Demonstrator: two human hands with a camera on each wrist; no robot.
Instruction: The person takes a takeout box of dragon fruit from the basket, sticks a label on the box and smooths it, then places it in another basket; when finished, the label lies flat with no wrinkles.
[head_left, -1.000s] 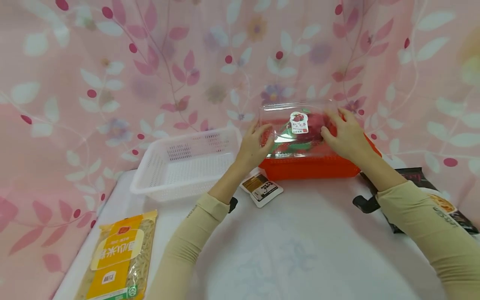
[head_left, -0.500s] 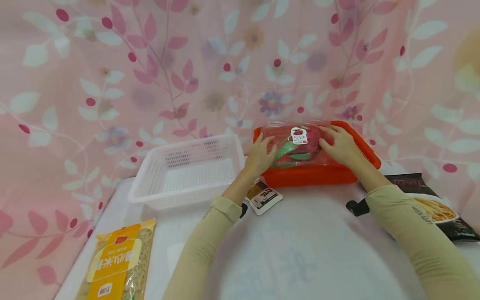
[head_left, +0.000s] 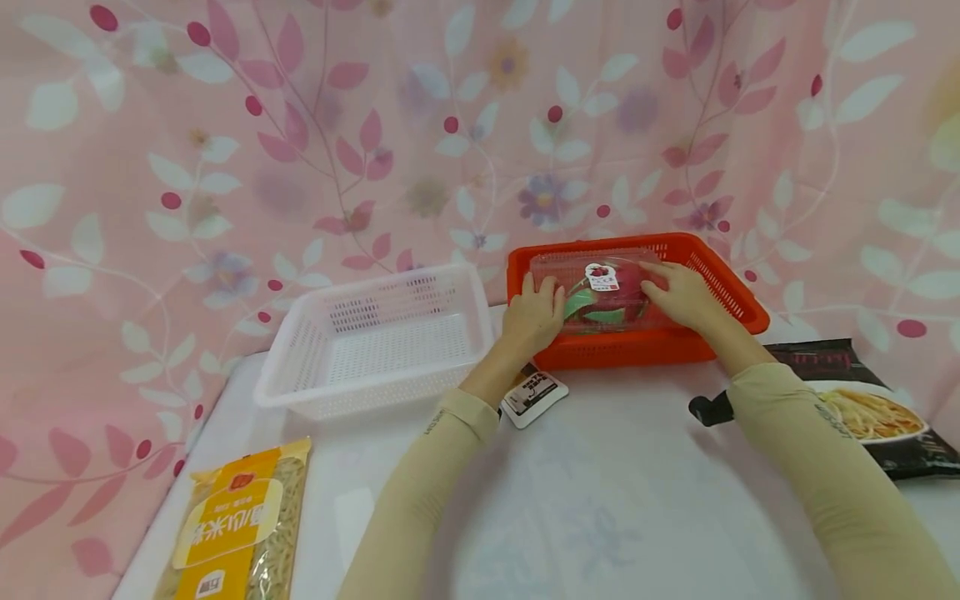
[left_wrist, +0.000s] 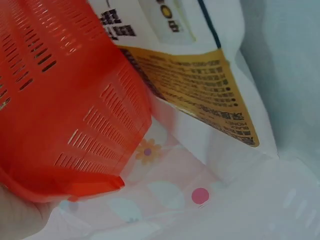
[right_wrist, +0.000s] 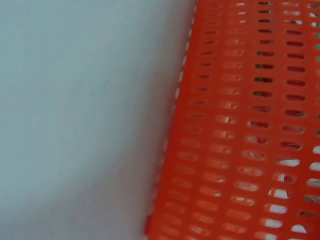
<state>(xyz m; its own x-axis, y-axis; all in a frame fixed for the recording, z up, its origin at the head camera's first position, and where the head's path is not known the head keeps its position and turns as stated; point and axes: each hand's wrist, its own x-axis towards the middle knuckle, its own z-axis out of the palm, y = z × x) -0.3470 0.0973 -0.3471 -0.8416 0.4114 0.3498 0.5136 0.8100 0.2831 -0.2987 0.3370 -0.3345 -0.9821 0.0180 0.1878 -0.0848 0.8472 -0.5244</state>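
A clear plastic fruit box (head_left: 592,315) with a white label lies in the red basket (head_left: 626,354) in the head view. Red and green fruit, like dragon fruit, shows through its lid. My left hand (head_left: 534,318) rests with extended fingers on the box's left end. At the right end my right hand (head_left: 686,296) holds the box between thumb and fingers. In the left wrist view, part of the left hand (left_wrist: 20,215) shows beside the rim of the red basket (left_wrist: 75,110). The right wrist view shows the slotted wall of the red basket (right_wrist: 235,130); the right hand is outside it.
A white basket (head_left: 397,387) stands left of the red one. A small sachet (head_left: 532,400) lies in front, partly behind my left wrist. The yellow pasta packet (head_left: 232,525) is at front left. A black food packet (head_left: 862,408) lies at right, partly under my right forearm.
The box has sunk from above the red basket down into it, going from tilted to flatter. My left hand has shifted right onto the box's end; the right hand has come down with it.
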